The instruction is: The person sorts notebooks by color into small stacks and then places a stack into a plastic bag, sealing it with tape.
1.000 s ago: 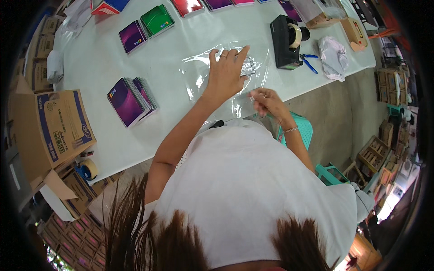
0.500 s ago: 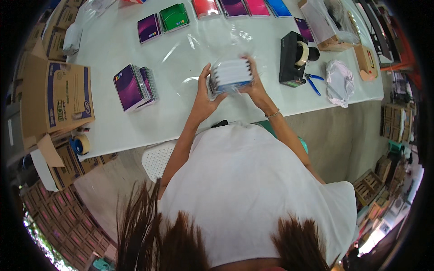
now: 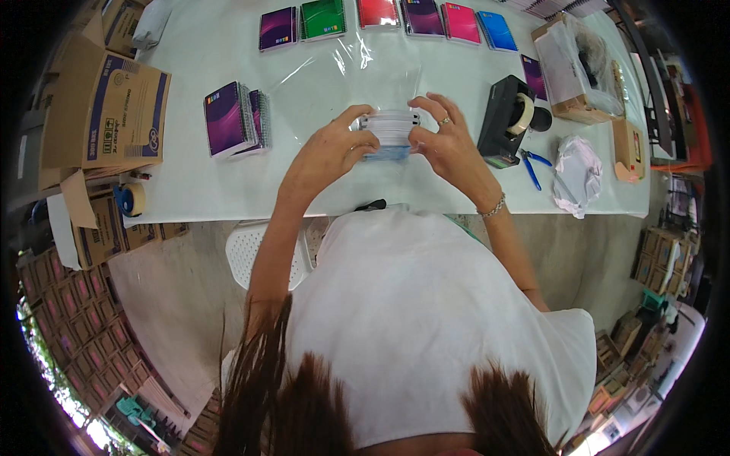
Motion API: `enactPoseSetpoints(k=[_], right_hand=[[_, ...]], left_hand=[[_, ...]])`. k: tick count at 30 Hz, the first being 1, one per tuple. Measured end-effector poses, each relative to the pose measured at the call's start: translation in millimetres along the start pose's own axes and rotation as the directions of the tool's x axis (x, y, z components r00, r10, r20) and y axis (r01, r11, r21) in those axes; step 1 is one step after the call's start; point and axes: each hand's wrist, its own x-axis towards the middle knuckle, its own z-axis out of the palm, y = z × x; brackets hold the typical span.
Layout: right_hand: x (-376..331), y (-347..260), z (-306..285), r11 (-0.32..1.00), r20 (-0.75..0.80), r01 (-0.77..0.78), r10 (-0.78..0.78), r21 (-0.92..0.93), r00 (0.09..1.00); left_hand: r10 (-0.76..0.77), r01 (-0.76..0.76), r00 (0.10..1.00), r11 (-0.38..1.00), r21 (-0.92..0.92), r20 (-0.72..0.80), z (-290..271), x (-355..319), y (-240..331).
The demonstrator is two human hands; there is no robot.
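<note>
Between my two hands is a stack of spiral notebooks (image 3: 389,131), edge-on, with white pages and some blue showing at the near side. Clear plastic film (image 3: 346,72) surrounds it and spreads over the table beyond. My left hand (image 3: 331,148) grips the stack's left end, thumb on the near side and fingers behind. At the right end, my right hand (image 3: 450,148) pinches with bent fingers and thumb, its upper fingers raised. Whether the right fingertips hold the notebooks or just the plastic is hard to see. To the left lies a pile of purple notebooks (image 3: 230,120).
Several coloured notebooks line the far side, including a green notebook (image 3: 322,19) and a blue notebook (image 3: 498,31). At right are a black tape dispenser (image 3: 498,121), blue pliers (image 3: 534,167) and crumpled wrapping (image 3: 578,176). A cardboard box (image 3: 114,114) stands at the table's left edge.
The notebook stack has come level from a tilted, blurred position. My hands have shifted their grip, the right one now with bent, raised fingers. The whole view has shifted slightly.
</note>
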Motion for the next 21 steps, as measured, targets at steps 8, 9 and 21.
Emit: enactPoseSetpoints(k=[8,9,21], right_hand=[[16,-11,-44,0.967,-0.152,-0.047,0.087,0.251,0.985],[13,-8,-36,0.983,-0.1,-0.019,0.038,0.181,0.994],[7,-2,-21,0.995,-0.084,0.031,-0.023,0.09,0.996]], left_hand=[[0.187,-0.165,0.936,0.982,0.097,-0.3,-11,-2,36],[0.198,-0.135,0.937,0.965,0.223,-0.289,-3,-4,28],[0.231,-0.052,0.927,0.86,0.508,-0.295,3,-5,20]])
